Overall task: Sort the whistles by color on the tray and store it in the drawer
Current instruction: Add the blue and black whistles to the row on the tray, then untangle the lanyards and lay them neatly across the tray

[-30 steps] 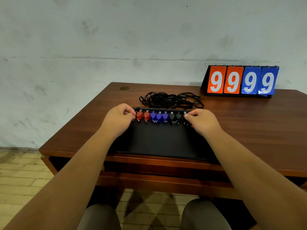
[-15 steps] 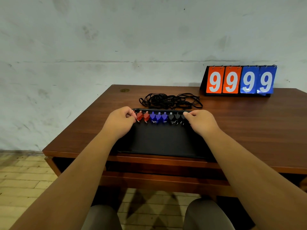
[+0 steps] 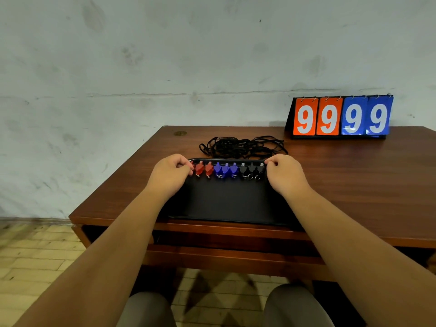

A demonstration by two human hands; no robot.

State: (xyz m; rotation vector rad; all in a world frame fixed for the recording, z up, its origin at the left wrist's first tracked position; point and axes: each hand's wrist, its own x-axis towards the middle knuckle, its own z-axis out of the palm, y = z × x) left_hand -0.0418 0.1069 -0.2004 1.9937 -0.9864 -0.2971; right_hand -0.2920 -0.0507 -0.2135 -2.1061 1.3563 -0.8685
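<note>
Still unmoved at the tray's (image 3: 224, 199) twelve o'clock, our left hand (image 3: 171, 175) pinches a red whistle (image 3: 191, 166), right hand (image 3: 283, 174) a black whistle (image 3: 261, 169); sorting looks done.

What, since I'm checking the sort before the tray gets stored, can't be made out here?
Head view only:
- Leftmost red whistle: mostly hidden behind the left hand.
- Grip of the right hand: curled fingers hide what it holds, if anything.
- Drawer: its inside is in shadow.
</note>
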